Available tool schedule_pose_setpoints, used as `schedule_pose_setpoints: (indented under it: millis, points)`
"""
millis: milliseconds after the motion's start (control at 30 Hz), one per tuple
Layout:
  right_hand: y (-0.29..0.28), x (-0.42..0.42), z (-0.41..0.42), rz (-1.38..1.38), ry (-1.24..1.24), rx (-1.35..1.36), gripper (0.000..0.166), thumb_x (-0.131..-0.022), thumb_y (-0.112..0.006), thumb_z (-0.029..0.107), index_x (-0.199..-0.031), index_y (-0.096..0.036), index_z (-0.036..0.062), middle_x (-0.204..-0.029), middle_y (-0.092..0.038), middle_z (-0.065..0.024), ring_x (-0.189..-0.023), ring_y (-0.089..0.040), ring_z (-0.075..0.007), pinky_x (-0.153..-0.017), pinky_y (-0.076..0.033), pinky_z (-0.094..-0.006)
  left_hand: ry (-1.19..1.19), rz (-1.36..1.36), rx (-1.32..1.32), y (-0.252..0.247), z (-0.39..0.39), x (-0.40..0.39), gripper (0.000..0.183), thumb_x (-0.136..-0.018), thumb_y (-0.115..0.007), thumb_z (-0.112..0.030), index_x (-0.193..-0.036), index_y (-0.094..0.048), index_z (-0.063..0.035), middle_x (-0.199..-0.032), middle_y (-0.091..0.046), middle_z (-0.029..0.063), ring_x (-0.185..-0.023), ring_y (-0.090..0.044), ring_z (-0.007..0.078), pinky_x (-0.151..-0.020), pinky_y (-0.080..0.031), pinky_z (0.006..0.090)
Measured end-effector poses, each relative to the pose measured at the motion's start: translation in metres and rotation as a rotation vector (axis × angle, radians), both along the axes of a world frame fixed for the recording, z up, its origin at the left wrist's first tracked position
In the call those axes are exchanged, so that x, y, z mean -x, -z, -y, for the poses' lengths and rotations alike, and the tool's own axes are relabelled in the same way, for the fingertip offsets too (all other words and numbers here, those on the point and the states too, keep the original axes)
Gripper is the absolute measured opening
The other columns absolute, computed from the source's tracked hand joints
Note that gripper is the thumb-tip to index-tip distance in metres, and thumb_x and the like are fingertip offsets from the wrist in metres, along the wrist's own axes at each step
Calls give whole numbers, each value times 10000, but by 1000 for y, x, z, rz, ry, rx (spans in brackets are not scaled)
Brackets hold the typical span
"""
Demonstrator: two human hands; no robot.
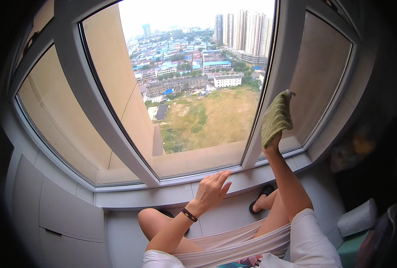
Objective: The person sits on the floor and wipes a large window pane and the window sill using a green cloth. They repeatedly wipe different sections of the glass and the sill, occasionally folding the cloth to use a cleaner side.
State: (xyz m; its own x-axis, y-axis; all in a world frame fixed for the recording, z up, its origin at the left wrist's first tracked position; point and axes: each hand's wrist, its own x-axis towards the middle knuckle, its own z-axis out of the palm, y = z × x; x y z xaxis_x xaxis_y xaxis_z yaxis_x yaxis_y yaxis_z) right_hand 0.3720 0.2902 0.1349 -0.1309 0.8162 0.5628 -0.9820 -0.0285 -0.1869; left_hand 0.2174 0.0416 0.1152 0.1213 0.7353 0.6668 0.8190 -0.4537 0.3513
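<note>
A green textured cloth [277, 117] covers most of my right hand [273, 143], with only the heel and wrist showing beneath it. The cloth is raised at the right white window mullion [252, 152]; whether it presses on the frame or the side pane is hard to tell. My left hand [211, 187] is lower, at the tiled window sill [145, 197], its fingertips by the bottom window frame [198, 177]. It holds nothing, and the thumb is apart from the fingers. Between the two mullions, the large window pane [198, 110] looks out on a field and buildings.
A pale cabinet [71, 214] stands at the left. At the lower right, a white wrapped pack [357, 217] rests by a green box or bin [354, 246]. My bent legs are over the tiled floor [215, 221], with a dark slipper [262, 198] near the sill.
</note>
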Motion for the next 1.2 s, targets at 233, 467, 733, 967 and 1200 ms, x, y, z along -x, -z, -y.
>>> schedule_pose_setpoints:
  millis: [233, 467, 733, 967, 1200]
  points:
    - [-200, 114, -63, 679, 1155, -377, 121, -915, -488, 79, -1016, -489, 12, -958, -520, -53, -880, -496, -173, -832, -416, -352, 14, 127, 367, 86, 5, 82, 303, -885, -603, -200, -1159, -546, -84, -993, -659, 143, -825, -636, 319, -715, -499, 409]
    - [-288, 273, 37, 617, 2149, -769, 583, -856, -560, 433, -1252, -485, 12, -1270, -440, -234, -1228, -344, -427, -993, -235, -602, 91, -81, 426, 83, 2, 96, 317, -894, -579, -289, -1129, -537, -81, -882, -647, 130, -810, -628, 318, -701, -495, 423]
    - [-264, 420, 123, 642, 1930, -1398, 701, -678, -644, 597, -1263, -565, 220, -1420, -360, -170, -1347, -209, -472, -1049, -97, -706, 34, -246, 556, 103, -19, 97, 255, -867, -601, -275, -997, -560, -60, -866, -652, 127, -823, -634, 314, -724, -491, 426]
    - [-308, 312, 48, 586, 2095, -1331, 693, -739, -614, 594, -1288, -521, 182, -1390, -361, -201, -1303, -292, -454, -1025, -189, -661, 31, -223, 571, 102, -10, 94, 253, -852, -618, -276, -960, -558, -55, -832, -650, 129, -801, -631, 325, -690, -491, 424]
    - [-325, 158, -39, 869, 2229, -1001, 742, -780, -567, 539, -1333, -425, 64, -1394, -295, -255, -1280, -266, -505, -1059, -193, -637, 89, -268, 634, 114, -15, 68, 227, -849, -619, -256, -935, -553, -56, -806, -639, 120, -779, -629, 323, -686, -480, 426]
